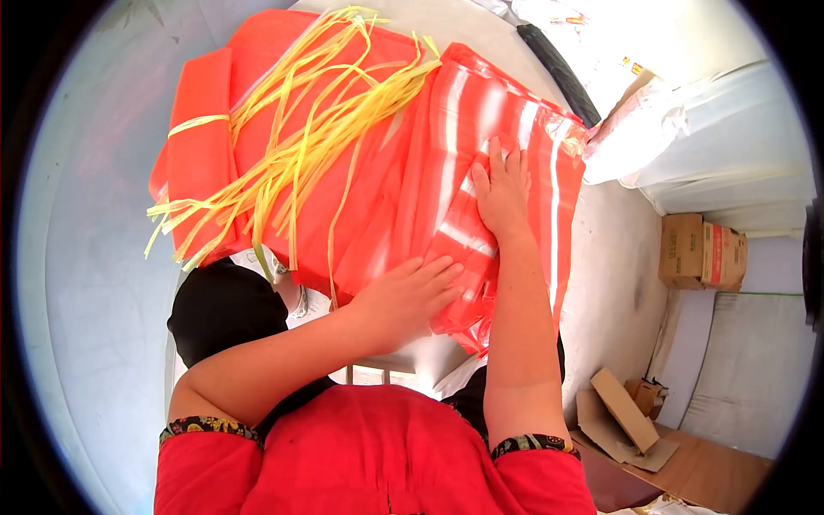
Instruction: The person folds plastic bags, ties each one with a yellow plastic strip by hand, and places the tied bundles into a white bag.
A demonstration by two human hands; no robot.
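Note:
A stack of red plastic bags with white stripes [445,129] lies in front of me, with a narrower folded part on top. My right hand [505,190] rests on this folded part, fingers stretched out and slightly spread. Near its lower edge my left hand [408,300] lies palm down, fingers extended; it is slightly blurred. Neither hand grips anything visible. To the left is a pile of red plastic sheeting [202,163], with a yellow strip around one folded bundle. Across that pile sprawls a loose bunch of yellow plastic strips [318,154].
A dark rolled item [558,73] lies at the back right beside crumpled white plastic [639,129]. Cardboard boxes [687,251] stand against the right wall. Flattened cardboard [622,412] rests on a brown wooden surface [712,463] at lower right.

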